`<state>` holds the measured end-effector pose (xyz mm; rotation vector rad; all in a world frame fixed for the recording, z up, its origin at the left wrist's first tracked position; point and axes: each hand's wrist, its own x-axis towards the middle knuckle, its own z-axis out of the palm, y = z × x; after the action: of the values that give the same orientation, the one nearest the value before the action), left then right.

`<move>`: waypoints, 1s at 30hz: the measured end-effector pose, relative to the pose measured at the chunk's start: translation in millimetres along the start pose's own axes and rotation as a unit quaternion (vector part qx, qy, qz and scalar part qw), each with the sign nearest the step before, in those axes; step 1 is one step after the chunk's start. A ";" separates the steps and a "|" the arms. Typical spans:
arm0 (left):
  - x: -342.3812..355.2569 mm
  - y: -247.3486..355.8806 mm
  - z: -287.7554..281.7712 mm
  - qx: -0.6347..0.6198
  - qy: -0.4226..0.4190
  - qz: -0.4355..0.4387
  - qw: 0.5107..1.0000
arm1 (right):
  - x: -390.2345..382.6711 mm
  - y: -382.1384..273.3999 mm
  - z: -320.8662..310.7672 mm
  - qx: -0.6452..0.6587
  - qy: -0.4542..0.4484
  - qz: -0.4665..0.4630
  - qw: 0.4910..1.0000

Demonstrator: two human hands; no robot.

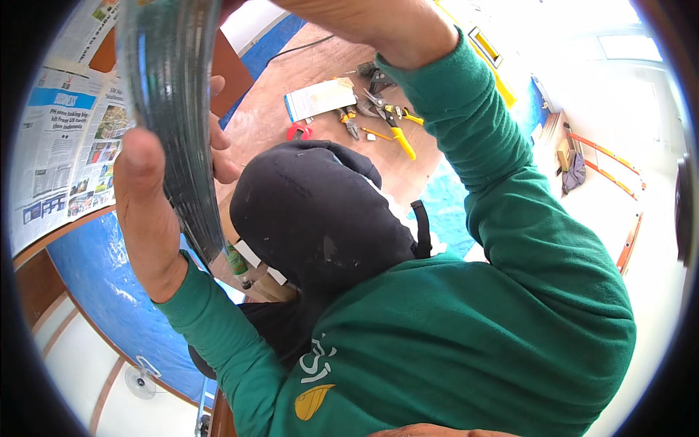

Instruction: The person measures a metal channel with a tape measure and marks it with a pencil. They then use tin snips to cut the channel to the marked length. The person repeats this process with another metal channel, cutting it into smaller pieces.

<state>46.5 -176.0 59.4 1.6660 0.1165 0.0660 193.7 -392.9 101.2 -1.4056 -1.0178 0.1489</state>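
A long, dark grey-green, shiny piece with lengthwise streaks point(178, 109) rises close before me, its top cut off by the upper edge. I cannot make out its kind. My left hand point(149, 211) is closed on it, thumb on the near left side and fingertips on the right side. My right hand point(331, 11) reaches in at the top, near the upper end of the piece; its fingers are mostly out of the picture. Beneath my arms is my dark-trousered knee point(313, 204).
Pliers point(349, 122), yellow-handled cutters point(402, 138), a pencil point(376, 134), a red round object point(298, 132) and paper point(320, 100) lie on a brown board point(277, 102). Newspaper point(69, 153) covers a surface at left. Blue sheeting point(109, 262), a fan point(140, 382) and an orange ladder point(604, 156) stand around.
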 end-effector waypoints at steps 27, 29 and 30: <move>-79.7 -45.6 -132.1 0.505 0.083 0.122 0.850 | -434.5 325.7 2.8 -0.521 -0.176 0.489 0.677; -85.3 -46.6 -142.1 0.505 0.101 0.126 0.848 | -416.6 309.2 1.1 -0.500 -0.218 0.481 0.686; -88.5 -46.2 -147.5 0.509 0.110 0.123 0.845 | -394.4 292.2 3.5 -0.512 -0.242 0.505 0.651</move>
<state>-59.7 -36.0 30.3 2.7365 0.1167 0.4586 94.6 -574.1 -344.1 -3.0328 -0.5434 0.9273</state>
